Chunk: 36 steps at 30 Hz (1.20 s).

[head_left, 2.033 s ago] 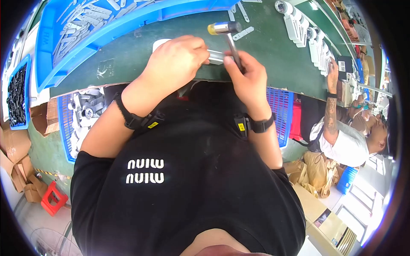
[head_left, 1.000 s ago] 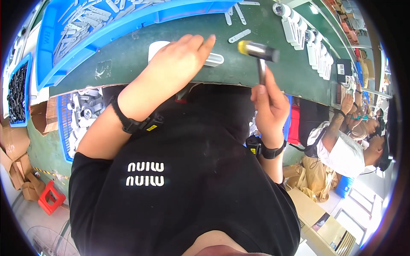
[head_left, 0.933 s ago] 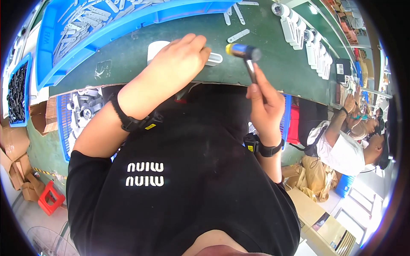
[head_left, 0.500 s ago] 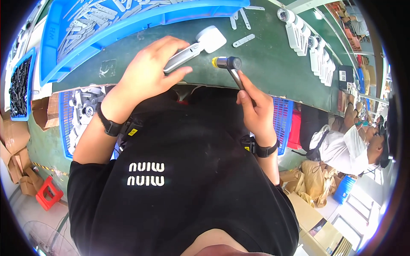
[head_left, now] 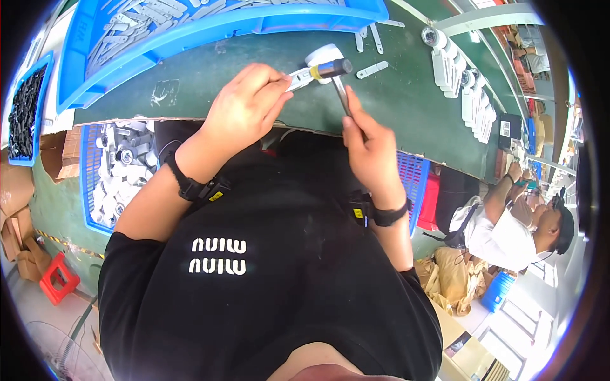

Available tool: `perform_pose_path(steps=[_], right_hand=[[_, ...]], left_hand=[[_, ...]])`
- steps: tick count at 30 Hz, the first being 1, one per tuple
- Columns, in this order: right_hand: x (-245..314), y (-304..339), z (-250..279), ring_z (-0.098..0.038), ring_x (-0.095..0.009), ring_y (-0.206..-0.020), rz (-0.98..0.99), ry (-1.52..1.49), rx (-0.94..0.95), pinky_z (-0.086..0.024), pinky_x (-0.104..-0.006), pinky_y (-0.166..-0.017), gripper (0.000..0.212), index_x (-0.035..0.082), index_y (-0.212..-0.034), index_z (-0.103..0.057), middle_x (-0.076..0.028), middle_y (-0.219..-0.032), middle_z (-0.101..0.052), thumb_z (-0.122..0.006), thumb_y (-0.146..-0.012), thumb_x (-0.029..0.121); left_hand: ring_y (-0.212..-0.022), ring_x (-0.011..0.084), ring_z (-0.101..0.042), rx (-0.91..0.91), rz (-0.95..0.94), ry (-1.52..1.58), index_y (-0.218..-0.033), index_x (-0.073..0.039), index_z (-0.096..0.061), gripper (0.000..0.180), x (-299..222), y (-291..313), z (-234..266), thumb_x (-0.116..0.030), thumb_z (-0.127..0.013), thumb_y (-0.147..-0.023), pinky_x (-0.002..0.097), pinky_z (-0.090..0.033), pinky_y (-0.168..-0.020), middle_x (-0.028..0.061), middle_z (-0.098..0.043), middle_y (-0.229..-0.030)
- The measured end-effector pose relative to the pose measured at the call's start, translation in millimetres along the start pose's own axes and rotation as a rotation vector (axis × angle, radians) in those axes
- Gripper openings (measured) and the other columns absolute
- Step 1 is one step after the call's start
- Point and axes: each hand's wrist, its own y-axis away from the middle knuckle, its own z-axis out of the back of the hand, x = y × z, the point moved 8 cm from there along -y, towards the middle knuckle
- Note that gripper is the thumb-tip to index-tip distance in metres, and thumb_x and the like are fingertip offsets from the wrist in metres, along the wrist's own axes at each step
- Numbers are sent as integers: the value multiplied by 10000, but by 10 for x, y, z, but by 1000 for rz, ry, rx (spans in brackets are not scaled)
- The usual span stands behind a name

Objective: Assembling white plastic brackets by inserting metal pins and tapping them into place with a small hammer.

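In the head view, a grey-and-white part (head_left: 300,80) is seen on the near side of the blue bin (head_left: 254,22), just in front of its long wall and toward its right end. Its narrow arm is pinched by the left hand (head_left: 251,101) – thumb and forefinger closed on the end, the other fingers curled in – and the part is reached out beyond the fingertips, not toward the palm. Its long axis is slanted: from the grip it is carried rightward and toward the bin, and it is ended there by a rounded white head. A mallet (head_left: 332,68) is gripped by its handle in the right hand (head_left: 370,136), fingers wrapped around it, farther from the bin than the mallet's head is. The handle is pointed toward the bin, leaning slightly left, while the mallet's head is set across it, yellow face leftward. By that face the part is overlapped where arm and white head are joined (whether they are touching cannot be told from above). The left hand is the nearer one to the part; the right is kept off it by the handle's length. The alignment of yellow face and slanted arm is judged to matter most. Beyond the bin's right end, loose flat strips (head_left: 372,70) are scattered on the green bench (head_left: 406,95).
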Motion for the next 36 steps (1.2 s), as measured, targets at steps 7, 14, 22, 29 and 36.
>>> perform_pose_path(steps=[7, 14, 22, 29, 36], right_hand=[[310, -127, 183, -624, -141, -691, 290, 55, -266, -536, -315, -687, 499, -17, -1548, -592, -117, -900, -794, -653, -1053, -6], [371, -125, 253, -722, -344, -739, 135, 2, -189, -565, -380, -714, 472, 66, -1466, -698, -194, -914, -769, -691, -1002, -20], [440, -123, -79, -712, -314, -725, 208, 55, 1, -564, -367, -724, 488, 66, -1496, -670, -197, -920, -760, -675, -1017, -27], [172, -56, -164, -530, -123, -643, 75, 134, 62, -480, -290, -647, 494, 32, -1545, -621, -69, -780, -636, -644, -1054, -12], [175, 30, 102, -624, -259, -676, 4, 3, -42, -541, -310, -734, 481, 71, -1511, -658, -219, -913, -738, -644, -1039, -22]], left_hand=[[-919, 315, -692, 5, 0, -13, -1071, 10, -731, 230, 2, 7, -3, -35, -832, -869, 408, -609, -772, 108, -651, -1042], [-915, 316, -686, -13, 6, -17, -1068, 4, -733, 225, 0, 20, -3, -41, -830, -870, 406, -605, -764, 106, -648, -1041], [-906, 311, -680, -9, 31, -27, -1094, -13, -732, 241, 2, 52, -34, -68, -830, -881, 407, -599, -760, 100, -643, -1028], [-897, 314, -676, -26, 30, -11, -1098, -15, -729, 241, 19, 77, -43, -66, -828, -884, 409, -597, -758, 100, -640, -1018], [-896, 326, -698, -37, 65, 58, -1124, -8, -734, 277, 71, 75, -31, -52, -848, -876, 417, -594, -759, 118, -685, -1019]])
